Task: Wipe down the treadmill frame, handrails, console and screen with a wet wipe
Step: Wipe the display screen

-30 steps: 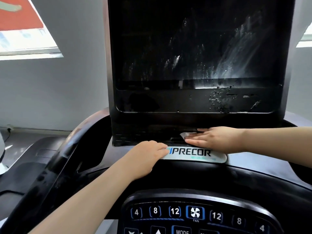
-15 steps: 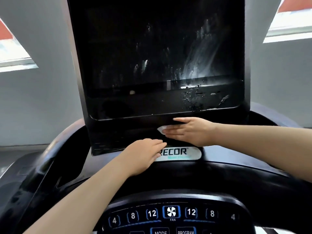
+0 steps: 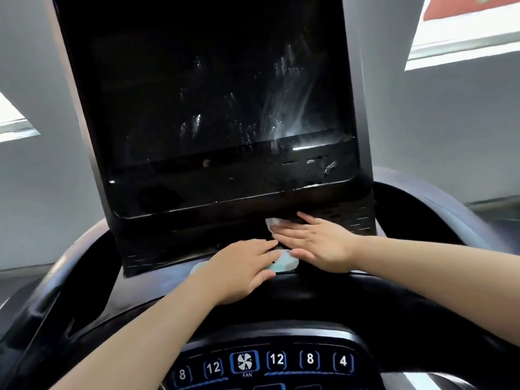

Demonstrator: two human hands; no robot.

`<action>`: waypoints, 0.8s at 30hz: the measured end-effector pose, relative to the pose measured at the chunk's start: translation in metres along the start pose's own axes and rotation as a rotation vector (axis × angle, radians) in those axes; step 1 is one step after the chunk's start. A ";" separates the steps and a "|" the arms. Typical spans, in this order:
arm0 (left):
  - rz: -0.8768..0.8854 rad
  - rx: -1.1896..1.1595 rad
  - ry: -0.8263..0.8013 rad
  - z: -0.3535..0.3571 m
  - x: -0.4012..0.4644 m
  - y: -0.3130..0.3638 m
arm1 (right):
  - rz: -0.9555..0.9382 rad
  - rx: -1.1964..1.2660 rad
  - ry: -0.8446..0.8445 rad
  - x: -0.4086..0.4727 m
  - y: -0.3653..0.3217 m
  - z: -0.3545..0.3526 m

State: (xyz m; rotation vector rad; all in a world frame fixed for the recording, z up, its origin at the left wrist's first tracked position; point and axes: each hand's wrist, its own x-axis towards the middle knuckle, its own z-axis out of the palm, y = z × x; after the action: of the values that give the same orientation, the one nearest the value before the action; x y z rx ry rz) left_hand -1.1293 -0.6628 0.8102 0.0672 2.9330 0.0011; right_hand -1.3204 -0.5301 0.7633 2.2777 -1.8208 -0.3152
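Observation:
The treadmill's black screen (image 3: pixel 213 88) stands upright ahead, with wet streaks on its right half. Below it runs the dark panel of the screen housing (image 3: pixel 174 243). My right hand (image 3: pixel 315 242) lies flat, fingers straight, and presses a white wet wipe (image 3: pixel 272 222) against that panel; only the wipe's corner shows past the fingertips. My left hand (image 3: pixel 242 270) rests palm down on the silver brand plate (image 3: pixel 285 263) just left of the right hand, fingers relaxed. The console keypad (image 3: pixel 270 364) with numbered and fan buttons sits at the bottom.
Curved black handrails (image 3: pixel 50 311) sweep round both sides of the console. A grey wall (image 3: pixel 439 130) stands behind, with bright windows (image 3: pixel 461 38) at upper right and far left.
The view has swung left and tilted. My right hand with the wipe has slid slightly left along the panel under the screen, closer to my left hand, which still rests on the brand plate.

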 end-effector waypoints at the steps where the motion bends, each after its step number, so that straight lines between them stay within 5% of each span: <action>1: 0.006 -0.013 0.031 0.001 0.002 0.000 | 0.002 0.066 -0.048 -0.012 0.002 0.001; 5: -0.006 -0.044 0.078 0.003 0.007 0.001 | 0.182 0.048 -0.086 -0.080 0.043 0.007; 10: 0.001 -0.018 0.145 -0.001 0.019 0.009 | 0.153 -0.089 -0.017 -0.068 0.059 0.010; 18: 0.091 0.176 0.278 -0.011 0.049 0.020 | 0.293 0.002 0.052 -0.121 0.039 0.043; 24: 0.132 0.290 0.306 -0.023 0.081 0.029 | 0.628 0.260 0.082 -0.106 0.017 0.046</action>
State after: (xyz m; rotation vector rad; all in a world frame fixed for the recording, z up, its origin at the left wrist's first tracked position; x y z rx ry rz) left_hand -1.2120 -0.6304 0.8158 0.3323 3.2017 -0.4309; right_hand -1.3725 -0.4316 0.7283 1.6829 -2.5134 0.1246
